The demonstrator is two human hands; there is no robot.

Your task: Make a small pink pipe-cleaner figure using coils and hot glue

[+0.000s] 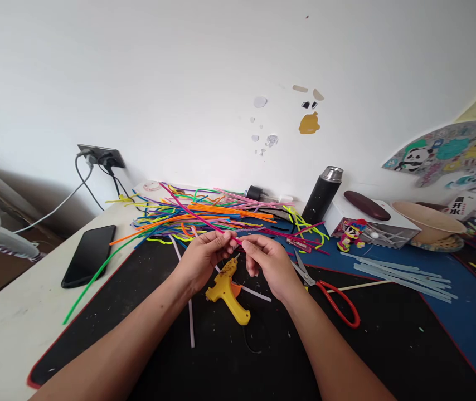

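Magenta pipe cleaner (238, 242) pinched by left hand (203, 253) and right hand (270, 262); glue gun (226, 288) below, scissors (311, 282) rightward, colourful pile (232, 210) behind.

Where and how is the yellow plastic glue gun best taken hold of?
I'd grip the yellow plastic glue gun by its handle, coming from the near side: the handle slants toward the wearer, while the slim nozzle points away. The left hand and right hand both pinch a magenta fuzzy stem, so one would likely need freeing first.
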